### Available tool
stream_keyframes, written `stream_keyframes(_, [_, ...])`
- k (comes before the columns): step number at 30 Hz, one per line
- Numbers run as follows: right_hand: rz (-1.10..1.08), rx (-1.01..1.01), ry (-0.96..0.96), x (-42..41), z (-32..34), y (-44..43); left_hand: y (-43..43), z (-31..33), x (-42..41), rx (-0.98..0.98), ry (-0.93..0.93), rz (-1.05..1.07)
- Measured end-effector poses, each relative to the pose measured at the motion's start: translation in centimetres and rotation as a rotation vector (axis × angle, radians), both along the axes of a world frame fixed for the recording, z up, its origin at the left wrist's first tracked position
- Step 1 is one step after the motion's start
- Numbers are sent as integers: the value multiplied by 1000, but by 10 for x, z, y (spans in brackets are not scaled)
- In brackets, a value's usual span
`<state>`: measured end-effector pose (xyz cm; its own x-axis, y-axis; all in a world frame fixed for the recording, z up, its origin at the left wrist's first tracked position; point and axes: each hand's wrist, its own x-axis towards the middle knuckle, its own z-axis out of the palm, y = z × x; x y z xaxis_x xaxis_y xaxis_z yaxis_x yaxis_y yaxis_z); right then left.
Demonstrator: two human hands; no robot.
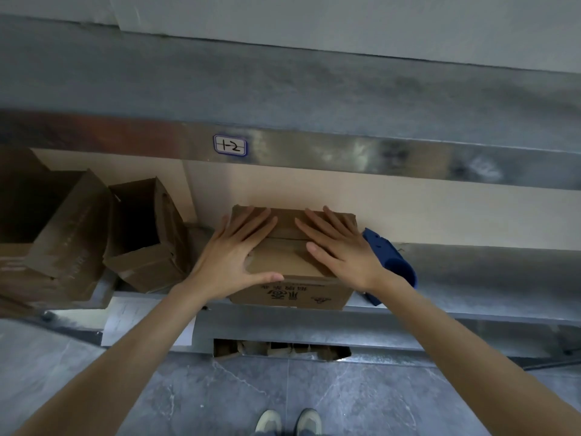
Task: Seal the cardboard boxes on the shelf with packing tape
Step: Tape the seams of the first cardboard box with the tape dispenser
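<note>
Head view: left hand [234, 247] and right hand [338, 243] press flat, fingers straight, on the closed flaps of a cardboard box [290, 272] at the metal shelf's [471, 272] near edge. Blue tape dispenser [390, 256] lies just right; open boxes [147, 234] stand left.

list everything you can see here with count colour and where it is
cardboard box: 1, brown, shelf centre, flaps folded down under both hands
smaller open box: 1, brown, on the shelf to its left
larger open box: 1, brown, far left of the shelf
tape dispenser: 1, blue, right of the cardboard box, partly behind the right wrist
label: 1, white with blue border, reads 1-2, upper beam
shelf: 1, grey metal, across the view
paper sheet: 1, white, shelf front, left
cardboard scraps: several, brown, gap below the shelf
floor: grey tiles, bottom
shoes: 2, pale, bottom centre
left hand: flat on box top
right hand: flat on box top
</note>
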<state>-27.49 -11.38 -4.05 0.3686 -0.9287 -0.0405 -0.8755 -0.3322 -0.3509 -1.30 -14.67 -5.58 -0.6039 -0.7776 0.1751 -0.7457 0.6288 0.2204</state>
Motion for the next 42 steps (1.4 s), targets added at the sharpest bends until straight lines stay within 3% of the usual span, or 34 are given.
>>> stream_keyframes(7, [147,15,175,-3,5,-2,-5,-3,4,-10,-36,-103])
stream_keyframes(20, [130,10,215,1,6,0,0,2,1,-25,-109,-84])
stream_keyframes(29, [-18,-67,194,4,0,4,4,-5,-3,-13,40,59])
stream_keyframes(36, [-178,-102,46,5,-5,5,7,-7,-7,139,294,180])
stream_keyframes(42, [-354,-68,-267,3,-10,5,5,-7,-9,248,495,183])
